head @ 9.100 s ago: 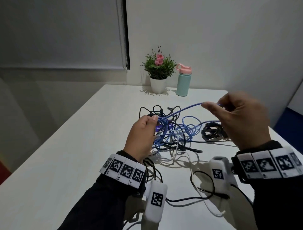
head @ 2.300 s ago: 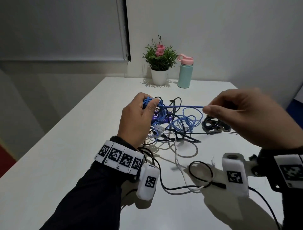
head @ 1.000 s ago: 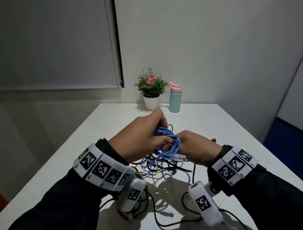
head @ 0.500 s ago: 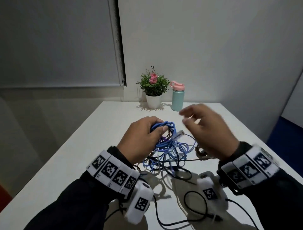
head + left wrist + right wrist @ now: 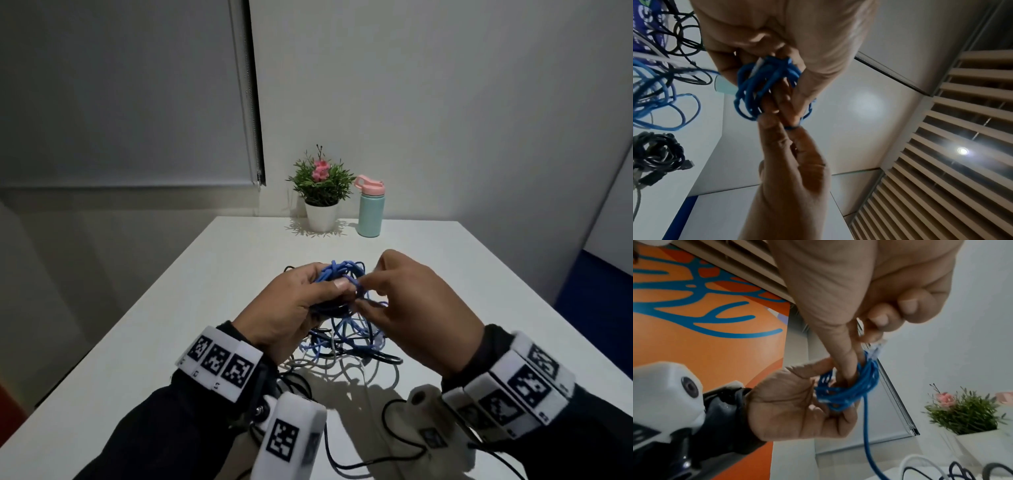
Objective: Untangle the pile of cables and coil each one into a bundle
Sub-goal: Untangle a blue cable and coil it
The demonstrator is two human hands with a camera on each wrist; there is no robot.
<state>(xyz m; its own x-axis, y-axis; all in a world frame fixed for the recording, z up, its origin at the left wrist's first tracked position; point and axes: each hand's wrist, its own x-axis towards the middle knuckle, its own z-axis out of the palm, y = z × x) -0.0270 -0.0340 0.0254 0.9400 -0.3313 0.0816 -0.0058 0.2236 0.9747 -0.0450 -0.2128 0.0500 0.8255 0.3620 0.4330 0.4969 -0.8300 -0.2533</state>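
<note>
Blue cable [image 5: 337,274] wound into small coil, mid-frame in head view, held above tabletop [image 5: 191,308]. Left hand [image 5: 294,308] wrapped around coil, fingers [image 5: 838,412] curled through loops, thumb on top. Right hand [image 5: 407,308] touching coil from right side, thumb and index fingers [image 5: 777,123] pinching a strand at coil edge, other fingers curled back. Clear plug end sticking up by right index finger in right wrist view. Loose blue tail dropping from coil into tangled pile [image 5: 346,349] of black, white and blue cables just below hands. Bundled black cable [image 5: 657,152] at left edge of left wrist view. Potted plant [image 5: 322,192] and teal bottle [image 5: 370,209] side by side, upper centre, far tabletop edge.
</note>
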